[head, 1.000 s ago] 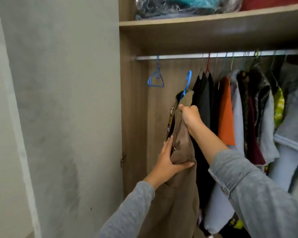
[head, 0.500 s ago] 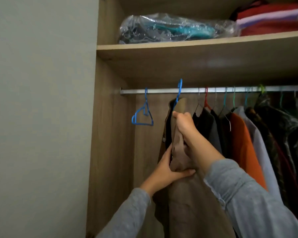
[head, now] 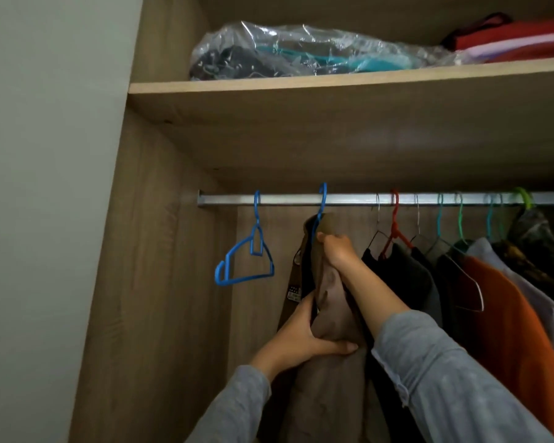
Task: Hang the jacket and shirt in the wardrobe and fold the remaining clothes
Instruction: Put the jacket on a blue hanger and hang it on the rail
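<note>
A brown jacket point(head: 330, 388) hangs from a blue hanger whose hook point(head: 323, 199) sits over the metal rail point(head: 288, 199) of the wardrobe. My right hand point(head: 336, 251) grips the jacket at its collar just under the hook. My left hand point(head: 304, 340) clasps a fold of the jacket lower down, thumb across the front. Both arms wear grey sleeves. No other shirt or loose clothing shows in view.
An empty blue hanger point(head: 250, 260) hangs to the left of the jacket. To the right hang dark clothes point(head: 406, 282) and an orange garment point(head: 506, 311). The shelf point(head: 301, 83) above holds a plastic-wrapped bundle point(head: 301, 52) and red folded cloth point(head: 518, 38). A grey wall point(head: 45, 187) stands at left.
The jacket on its blue hanger has gone up, and the hook, which hung below the rail, now sits over it. The view tilted upward, showing the shelf.
</note>
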Demonstrator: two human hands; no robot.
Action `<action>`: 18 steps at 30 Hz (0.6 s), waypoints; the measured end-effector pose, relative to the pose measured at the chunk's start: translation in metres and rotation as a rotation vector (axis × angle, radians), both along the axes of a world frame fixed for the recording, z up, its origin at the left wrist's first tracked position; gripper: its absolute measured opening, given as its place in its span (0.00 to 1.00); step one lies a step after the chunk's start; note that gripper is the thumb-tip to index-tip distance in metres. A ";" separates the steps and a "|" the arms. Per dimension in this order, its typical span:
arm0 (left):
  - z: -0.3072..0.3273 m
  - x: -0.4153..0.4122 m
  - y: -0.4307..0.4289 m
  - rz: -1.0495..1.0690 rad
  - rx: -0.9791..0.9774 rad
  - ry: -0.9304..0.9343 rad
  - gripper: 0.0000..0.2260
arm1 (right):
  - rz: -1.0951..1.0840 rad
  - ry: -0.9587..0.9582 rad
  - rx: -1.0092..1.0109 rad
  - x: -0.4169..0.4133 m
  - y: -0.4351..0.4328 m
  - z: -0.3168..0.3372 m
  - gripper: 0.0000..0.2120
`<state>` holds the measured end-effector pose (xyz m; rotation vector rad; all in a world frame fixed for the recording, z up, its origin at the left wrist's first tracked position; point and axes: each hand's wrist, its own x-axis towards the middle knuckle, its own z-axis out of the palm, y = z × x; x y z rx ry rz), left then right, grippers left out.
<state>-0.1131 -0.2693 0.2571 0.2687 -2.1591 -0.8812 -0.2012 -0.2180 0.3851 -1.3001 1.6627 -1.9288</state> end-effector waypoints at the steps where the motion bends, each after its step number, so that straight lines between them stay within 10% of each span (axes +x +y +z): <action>1: -0.003 -0.001 -0.005 0.012 -0.004 -0.015 0.47 | -0.009 -0.009 0.009 -0.003 -0.006 -0.004 0.20; 8: -0.026 0.006 -0.012 0.007 0.085 0.003 0.44 | -0.162 0.129 0.044 -0.001 -0.019 -0.012 0.17; 13: -0.021 0.039 -0.014 0.001 0.221 -0.127 0.27 | -0.563 0.666 -0.021 0.014 -0.007 -0.009 0.19; 18: -0.019 0.086 -0.053 -0.051 0.529 0.124 0.16 | -0.193 0.595 -0.279 0.046 0.003 0.019 0.07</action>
